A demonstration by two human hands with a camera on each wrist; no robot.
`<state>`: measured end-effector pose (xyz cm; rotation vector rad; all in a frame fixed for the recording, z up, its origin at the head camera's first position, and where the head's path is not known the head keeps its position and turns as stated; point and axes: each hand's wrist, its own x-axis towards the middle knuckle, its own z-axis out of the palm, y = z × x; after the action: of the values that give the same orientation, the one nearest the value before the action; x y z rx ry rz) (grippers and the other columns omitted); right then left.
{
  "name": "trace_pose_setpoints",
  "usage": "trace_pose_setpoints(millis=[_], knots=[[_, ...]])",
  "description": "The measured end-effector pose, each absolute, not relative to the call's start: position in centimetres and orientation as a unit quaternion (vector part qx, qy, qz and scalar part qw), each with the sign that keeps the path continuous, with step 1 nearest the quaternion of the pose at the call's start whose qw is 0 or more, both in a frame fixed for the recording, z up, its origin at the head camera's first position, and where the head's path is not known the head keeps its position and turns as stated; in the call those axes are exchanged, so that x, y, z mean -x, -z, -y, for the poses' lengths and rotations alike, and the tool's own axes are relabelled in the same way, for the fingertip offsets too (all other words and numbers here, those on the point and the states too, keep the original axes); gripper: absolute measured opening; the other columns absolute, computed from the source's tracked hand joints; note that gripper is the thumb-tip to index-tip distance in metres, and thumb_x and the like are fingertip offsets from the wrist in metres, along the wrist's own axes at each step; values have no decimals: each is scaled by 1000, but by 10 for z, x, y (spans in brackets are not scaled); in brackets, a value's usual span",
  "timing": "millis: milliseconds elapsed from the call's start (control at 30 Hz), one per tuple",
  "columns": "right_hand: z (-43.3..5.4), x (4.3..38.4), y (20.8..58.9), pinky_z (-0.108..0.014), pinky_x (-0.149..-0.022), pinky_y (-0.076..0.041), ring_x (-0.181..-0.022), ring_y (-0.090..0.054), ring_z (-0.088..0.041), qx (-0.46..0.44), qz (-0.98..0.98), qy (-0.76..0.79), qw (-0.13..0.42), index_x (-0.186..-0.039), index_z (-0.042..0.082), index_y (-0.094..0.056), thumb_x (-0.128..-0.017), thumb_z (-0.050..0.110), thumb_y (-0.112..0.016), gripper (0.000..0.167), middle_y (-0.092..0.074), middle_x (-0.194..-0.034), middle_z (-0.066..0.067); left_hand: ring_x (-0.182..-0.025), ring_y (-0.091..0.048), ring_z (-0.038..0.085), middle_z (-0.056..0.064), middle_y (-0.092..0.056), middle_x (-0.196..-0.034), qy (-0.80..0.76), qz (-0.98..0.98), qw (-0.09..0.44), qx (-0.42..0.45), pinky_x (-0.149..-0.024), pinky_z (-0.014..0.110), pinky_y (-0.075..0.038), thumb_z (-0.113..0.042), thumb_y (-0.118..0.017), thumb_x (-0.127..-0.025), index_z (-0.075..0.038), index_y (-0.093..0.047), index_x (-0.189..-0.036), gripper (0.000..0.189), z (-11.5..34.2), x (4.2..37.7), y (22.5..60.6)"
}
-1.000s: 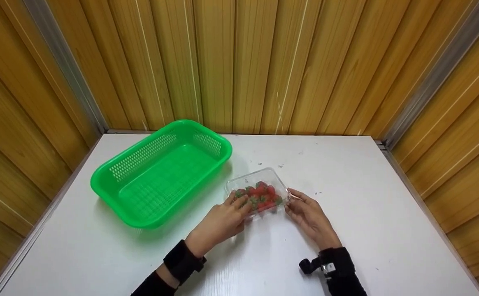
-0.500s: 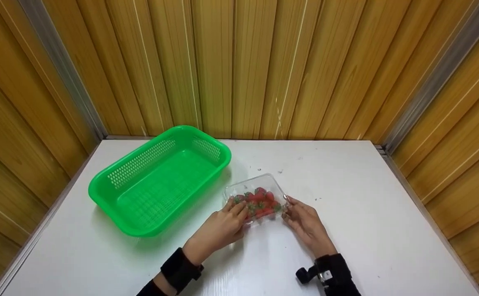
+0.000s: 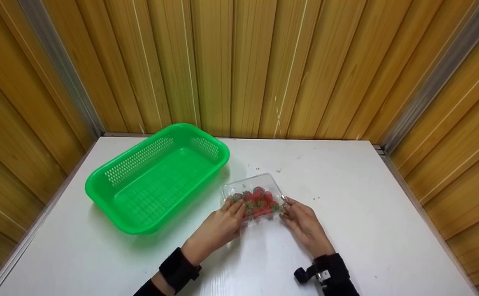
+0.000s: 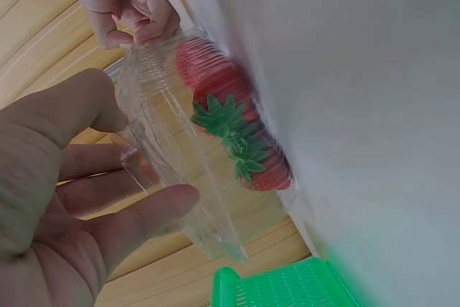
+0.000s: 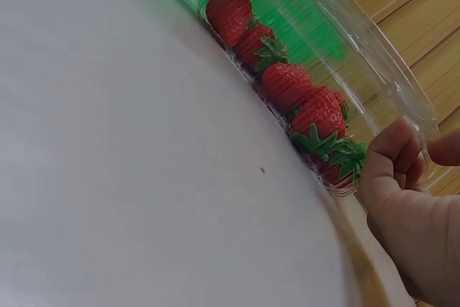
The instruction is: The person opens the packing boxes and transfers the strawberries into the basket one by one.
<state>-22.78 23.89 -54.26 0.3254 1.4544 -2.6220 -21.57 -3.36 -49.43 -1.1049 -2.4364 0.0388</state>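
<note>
A clear plastic box (image 3: 260,179) with several strawberries (image 5: 287,85) inside rests on the white table, right of a green basket. My left hand (image 3: 219,225) has its fingers over the box's near-left part. In the left wrist view, the thumb and fingers of that hand (image 4: 79,156) bend around the rim. At the box's right end, my right hand (image 3: 304,224) pinches the rim corner between thumb and fingers. The strawberries lie low in the box, green leaves showing through the wall.
The green plastic basket (image 3: 149,220), with perforated sides, stands at the left on the white table (image 3: 371,213). Wood-patterned panels (image 3: 247,70) rise behind the table and along both sides. Small specks lie on the tabletop near the box.
The head view tilts slightly, shifting the whole scene a little. Both hands stay at the same parts of the box, and the basket keeps its place.
</note>
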Motion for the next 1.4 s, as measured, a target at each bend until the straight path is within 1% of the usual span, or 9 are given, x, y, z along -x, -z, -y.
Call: trace_pose_setpoints(millis=[167, 267, 333, 500, 633, 933, 1100, 1233, 1400], knots=[[-238, 229, 541, -29, -90, -54, -100, -59, -18, -107, -481, 868, 59, -141, -12, -46, -106, 4, -48, 38, -58, -118, -14, -115, -67, 39, 17, -69, -126, 13, 904, 230, 361, -77, 32, -60, -21, -78, -89, 4, -67, -125, 45, 28, 214, 493], [-238, 230, 541, -29, -89, -55, -101, -60, -18, -114, -487, 865, 50, -140, -12, -47, -105, 3, -49, 38, -59, -119, -14, -114, -67, 38, 18, -69, -125, 28, 914, 229, 333, -75, 34, -60, -21, -78, -90, 4, -67, -124, 44, 21, 212, 492], [-238, 229, 542, -29, -89, -55, -102, -61, -18, -113, -489, 863, 50, -141, -13, -46, -105, 2, -48, 39, -58, -121, -15, -113, -68, 37, 17, -69, -123, 21, 918, 233, 319, -72, 32, -60, -21, -79, -89, 4, -68, -123, 44, 17, 209, 493], [-237, 227, 543, -28, -88, -54, -104, -59, -18, -94, -493, 863, 57, -145, -15, -39, -106, 3, -46, 43, -54, -130, -19, -110, -70, 31, 14, -72, -120, -56, 915, 273, 292, -64, 25, -59, -12, -80, -87, 2, -71, -121, 38, 8, 203, 499], [-236, 228, 541, -27, -88, -54, -103, -60, -18, -94, -497, 861, 56, -145, -14, -40, -106, 1, -44, 43, -55, -128, -18, -109, -71, 30, 13, -73, -118, -75, 913, 299, 268, -58, 26, -58, -5, -82, -82, 0, -73, -118, 37, 1, 203, 503], [-238, 225, 543, -27, -88, -55, -102, -60, -19, -102, -495, 861, 50, -145, -15, -38, -106, 1, -45, 43, -55, -125, -18, -98, -74, 22, 12, -76, -101, -72, 904, 340, 249, -54, 27, -57, -4, -83, -78, 0, -76, -110, 33, -6, 201, 506], [-237, 225, 542, -28, -88, -55, -103, -61, -20, -106, -506, 854, 49, -143, -13, -44, -105, 3, -48, 41, -57, -126, -19, -92, -75, 20, 11, -76, -94, -76, 902, 341, 255, -54, 26, -57, -4, -83, -78, 1, -76, -102, 25, -10, 205, 508], [-235, 224, 540, -29, -89, -56, -102, -61, -19, -113, -518, 846, 54, -141, -12, -47, -104, 1, -48, 39, -60, -122, -17, -88, -75, 19, 9, -75, -88, -74, 903, 333, 263, -54, 27, -57, -4, -85, -75, -1, -74, -93, 20, -9, 207, 506], [-234, 226, 536, -25, -84, -56, -97, -62, -16, -111, -538, 833, 57, -141, -12, -47, -105, 1, -45, 39, -61, -118, -14, -72, -70, 16, 4, -69, -75, -62, 901, 332, 273, -48, 25, -54, -3, -86, -74, -5, -69, -79, 18, -8, 210, 499]])
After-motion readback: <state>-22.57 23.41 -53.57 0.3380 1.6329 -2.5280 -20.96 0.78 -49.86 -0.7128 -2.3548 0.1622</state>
